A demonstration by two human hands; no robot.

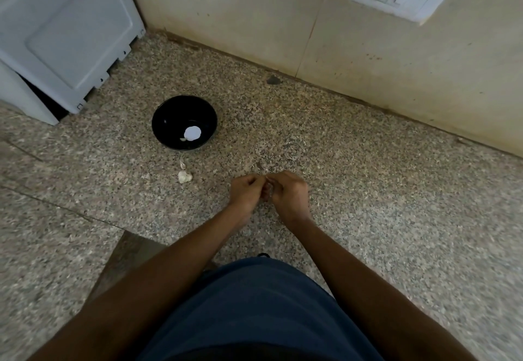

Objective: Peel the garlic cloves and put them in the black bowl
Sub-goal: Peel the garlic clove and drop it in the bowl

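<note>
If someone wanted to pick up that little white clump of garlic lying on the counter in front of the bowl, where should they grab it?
Probably across its rounded middle, coming straight down from above. The garlic clump lies low on the speckled counter, so nothing offers a grip underneath; a thumb and finger pinch on opposite sides suits it. The space round it is open, with the black bowl behind and the loose skin piece just beyond.

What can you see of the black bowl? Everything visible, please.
The black bowl is round, glossy and dark inside and out, standing upright on the speckled stone counter, left of and beyond both hands. A white round piece lies on its bottom, with a smaller pale bit beside it. Nothing else touches it.
</note>
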